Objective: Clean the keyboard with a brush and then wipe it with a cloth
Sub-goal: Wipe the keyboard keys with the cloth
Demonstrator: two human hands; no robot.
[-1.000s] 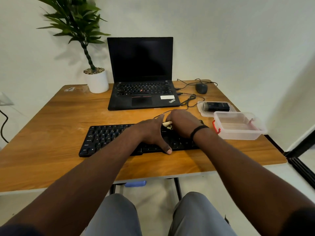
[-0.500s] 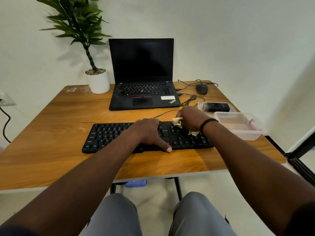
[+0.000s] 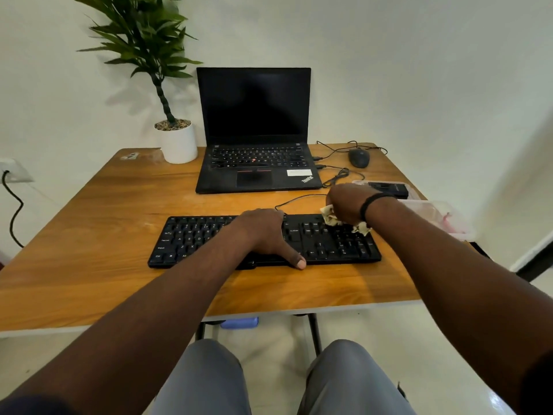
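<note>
A black keyboard (image 3: 329, 245) lies flat on the wooden table (image 3: 89, 223), near its front edge. My left hand (image 3: 263, 235) rests flat on the keyboard's middle, with the thumb over the front edge. My right hand (image 3: 348, 205) is closed on a crumpled pale yellow cloth (image 3: 329, 217) and presses it onto the keyboard's back right corner. Bits of the cloth stick out on both sides of the hand. I see no brush.
An open black laptop (image 3: 254, 163) stands behind the keyboard, with a potted plant (image 3: 176, 142) to its left. At the right are a mouse (image 3: 358, 157), loose cables (image 3: 338, 176), a black device (image 3: 392, 188) on a lid and a clear plastic box (image 3: 440, 217).
My right hand has slid the cloth from the keyboard's middle to its back right corner. My left hand has stayed on the keyboard's middle.
</note>
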